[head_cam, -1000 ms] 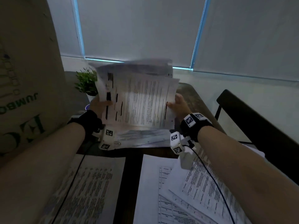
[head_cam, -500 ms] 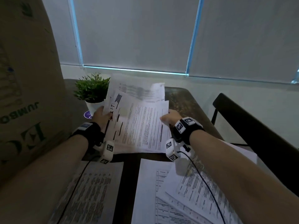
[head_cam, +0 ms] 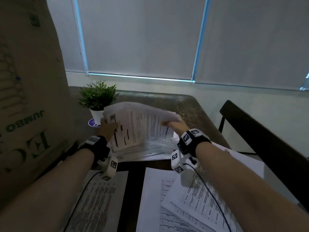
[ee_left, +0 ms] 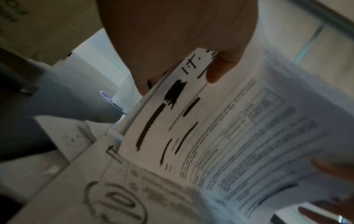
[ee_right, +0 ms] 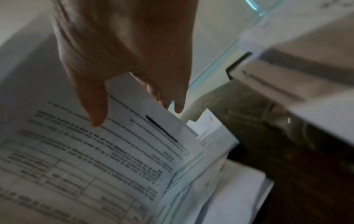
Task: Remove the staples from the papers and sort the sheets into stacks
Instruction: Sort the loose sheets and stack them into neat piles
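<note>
A thick sheaf of printed sheets [head_cam: 142, 128] with black redaction bars is held tilted above the dark table [head_cam: 197, 111] at the far middle. My left hand [head_cam: 108, 129] grips its left edge, thumb on the top page [ee_left: 216, 71]. My right hand [head_cam: 175, 125] grips the right edge, thumb on top and fingers behind [ee_right: 95, 109]. Below the sheaf more sheets [head_cam: 150, 153] lie flat on the table. A page with a circled handwritten mark [ee_left: 114, 201] lies under the left side. No staple or staple remover can be made out.
A small potted plant [head_cam: 97, 99] and a purple disc [head_cam: 93, 122] stand just left of the sheaf. A large cardboard box [head_cam: 28, 97] fills the left side. Paper stacks lie near me, one at the left [head_cam: 95, 203] and one at the right [head_cam: 192, 203]. A dark chair back [head_cam: 267, 136] is at the right.
Both hands have lowered the sheaf from upright to a tilted position close over the flat sheets, and my view has dropped, showing more table.
</note>
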